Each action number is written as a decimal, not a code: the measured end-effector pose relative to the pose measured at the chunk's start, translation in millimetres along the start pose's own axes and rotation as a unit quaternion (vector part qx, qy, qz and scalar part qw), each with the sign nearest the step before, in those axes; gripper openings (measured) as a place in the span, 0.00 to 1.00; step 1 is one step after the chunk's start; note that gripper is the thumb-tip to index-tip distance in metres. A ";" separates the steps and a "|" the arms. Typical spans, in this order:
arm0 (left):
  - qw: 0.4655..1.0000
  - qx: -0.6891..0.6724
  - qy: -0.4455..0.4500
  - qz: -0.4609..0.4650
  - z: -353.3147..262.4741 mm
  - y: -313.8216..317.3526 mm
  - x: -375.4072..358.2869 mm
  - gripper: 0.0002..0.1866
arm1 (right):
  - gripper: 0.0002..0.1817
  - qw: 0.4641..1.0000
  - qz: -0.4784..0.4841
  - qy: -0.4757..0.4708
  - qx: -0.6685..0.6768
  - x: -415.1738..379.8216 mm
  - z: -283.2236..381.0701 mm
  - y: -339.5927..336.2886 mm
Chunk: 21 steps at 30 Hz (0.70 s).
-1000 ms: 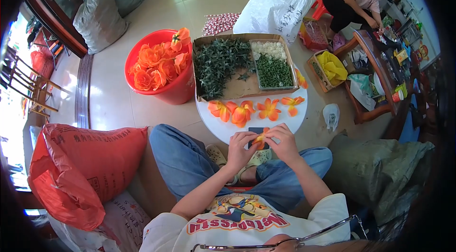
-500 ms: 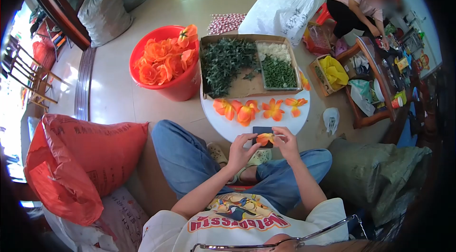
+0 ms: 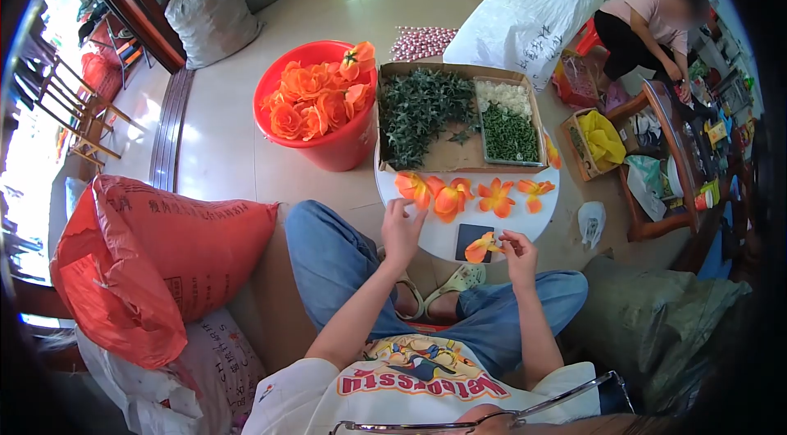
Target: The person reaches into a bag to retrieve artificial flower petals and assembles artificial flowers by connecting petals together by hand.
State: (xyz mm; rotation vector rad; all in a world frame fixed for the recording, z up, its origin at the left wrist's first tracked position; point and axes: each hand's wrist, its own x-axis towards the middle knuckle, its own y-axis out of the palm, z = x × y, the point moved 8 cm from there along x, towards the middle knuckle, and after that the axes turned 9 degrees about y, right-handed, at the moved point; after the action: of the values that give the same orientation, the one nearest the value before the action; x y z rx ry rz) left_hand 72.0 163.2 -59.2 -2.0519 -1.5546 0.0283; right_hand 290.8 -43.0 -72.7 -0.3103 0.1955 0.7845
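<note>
Pinched in the fingers of my right hand is an orange-and-yellow artificial flower piece, held over the dark square pad. My left hand is open at the table's left side, thumb and finger apart, with its fingertips right at the lower edge of the leftmost orange petal piece. Along the white round table lie more orange petal pieces, including a layered one, a star-shaped one and another at the right.
A cardboard box with green leaves and a clear tray of small green and white parts sits on the table. A red bucket of orange flowers stands left. Sacks flank me; a person sits far right.
My hands have parted: the left has let go of the flower piece and moved to the leftmost petals, while the right keeps it. The whole view has shifted slightly.
</note>
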 end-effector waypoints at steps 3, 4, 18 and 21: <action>0.997 0.056 -0.044 0.014 0.5 -4.5 18.0 0.17 | 0.12 1.000 -0.010 0.006 0.018 -3.4 2.5 2.0; 0.996 0.079 -0.028 0.008 4.9 -1.3 21.8 0.17 | 0.12 1.000 -0.015 0.007 0.026 -5.4 5.0 2.8; 0.972 -0.212 -0.094 0.039 23.5 2.6 13.3 0.06 | 0.09 0.997 -0.059 -0.012 0.057 -16.1 30.4 -9.4; 0.915 -0.391 -0.092 0.042 3.5 4.2 6.3 0.03 | 0.08 0.990 -0.096 -0.088 0.046 -33.1 61.8 -19.2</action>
State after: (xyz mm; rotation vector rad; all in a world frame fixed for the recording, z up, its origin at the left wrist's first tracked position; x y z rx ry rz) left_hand 76.6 169.6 -62.1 -2.7910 -1.7704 -0.4527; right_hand 285.2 -56.4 -1.5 -0.1696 0.0352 0.6067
